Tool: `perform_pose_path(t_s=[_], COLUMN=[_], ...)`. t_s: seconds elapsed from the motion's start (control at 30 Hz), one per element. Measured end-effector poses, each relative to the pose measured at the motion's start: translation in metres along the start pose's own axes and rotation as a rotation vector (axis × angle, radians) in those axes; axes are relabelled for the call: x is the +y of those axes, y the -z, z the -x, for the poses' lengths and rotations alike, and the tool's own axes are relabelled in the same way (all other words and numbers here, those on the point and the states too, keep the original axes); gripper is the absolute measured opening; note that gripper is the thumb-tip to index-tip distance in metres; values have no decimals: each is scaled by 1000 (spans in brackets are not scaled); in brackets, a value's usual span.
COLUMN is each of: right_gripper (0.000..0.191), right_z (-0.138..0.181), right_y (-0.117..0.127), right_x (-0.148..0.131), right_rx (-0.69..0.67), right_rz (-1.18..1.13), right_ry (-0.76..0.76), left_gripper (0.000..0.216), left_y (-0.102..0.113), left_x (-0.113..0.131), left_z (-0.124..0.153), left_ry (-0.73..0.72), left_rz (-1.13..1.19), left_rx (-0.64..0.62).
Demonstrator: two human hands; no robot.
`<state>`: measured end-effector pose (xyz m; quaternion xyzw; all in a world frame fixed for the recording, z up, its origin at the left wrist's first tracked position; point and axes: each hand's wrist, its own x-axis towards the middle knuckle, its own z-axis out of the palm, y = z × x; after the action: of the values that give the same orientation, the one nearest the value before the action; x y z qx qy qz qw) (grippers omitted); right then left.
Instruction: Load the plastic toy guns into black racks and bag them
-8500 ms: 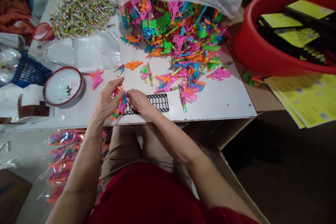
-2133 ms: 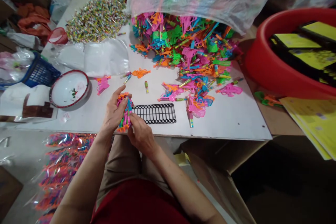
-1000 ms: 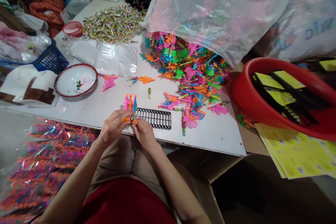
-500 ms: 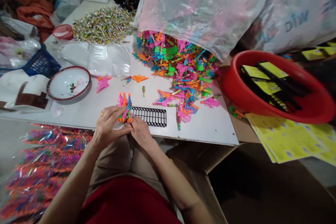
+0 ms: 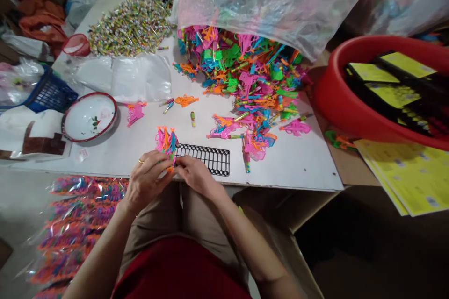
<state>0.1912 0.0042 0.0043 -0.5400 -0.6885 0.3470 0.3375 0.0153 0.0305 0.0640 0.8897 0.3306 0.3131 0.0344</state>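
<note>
A small bunch of plastic toy guns (image 5: 166, 140) in pink, orange, blue and green stands at the left end of a black plastic rack (image 5: 210, 160) near the table's front edge. My left hand (image 5: 148, 176) is closed round the lower front of this bunch. From the other side my right hand (image 5: 197, 175) reaches over the rack's front left part, its fingertips pinched together against the base of the toys. Whatever lies between those right fingertips is hidden. Behind the rack, a small printed tube (image 5: 192, 119) and an orange toy gun (image 5: 186, 100) lie loose.
A large heap of toy guns (image 5: 242, 79) spills from a clear plastic bag (image 5: 273, 0). Left are an enamel bowl (image 5: 66, 126), plastic bags (image 5: 140, 77) and a pile of small tubes (image 5: 129, 25). A red basin (image 5: 329, 93) and yellow sheets (image 5: 396, 173) stand right.
The view has shifted a little. My left fingers sit lower on the bunch, so more of the toys' tops shows. My right hand stays at the rack's left end, its fingers bent over more.
</note>
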Motion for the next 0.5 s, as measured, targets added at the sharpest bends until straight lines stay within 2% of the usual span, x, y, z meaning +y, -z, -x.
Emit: perform_pose_path(t_s=[0.07, 0.17, 0.27, 0.37, 0.5], right_gripper=[22, 44, 60, 49, 38], right_z=[-13, -44, -76, -93, -95], right_y=[21, 46, 46, 29, 14], right_x=[2, -6, -15, -15, -10], right_rx=[104, 220, 97, -59, -68], right_rz=[-145, -230, -262, -288, -313], right_ry=[-12, 92, 193, 169, 180], left_gripper=[21, 24, 20, 16, 16], left_y=[1, 1, 0, -1, -3], left_x=[3, 7, 12, 16, 18], left_z=[-3, -8, -13, -14, -10], left_ry=[-3, -4, 23, 74, 134], left_rz=[1, -22, -50, -56, -98], left_rx=[-10, -9, 0, 19, 60])
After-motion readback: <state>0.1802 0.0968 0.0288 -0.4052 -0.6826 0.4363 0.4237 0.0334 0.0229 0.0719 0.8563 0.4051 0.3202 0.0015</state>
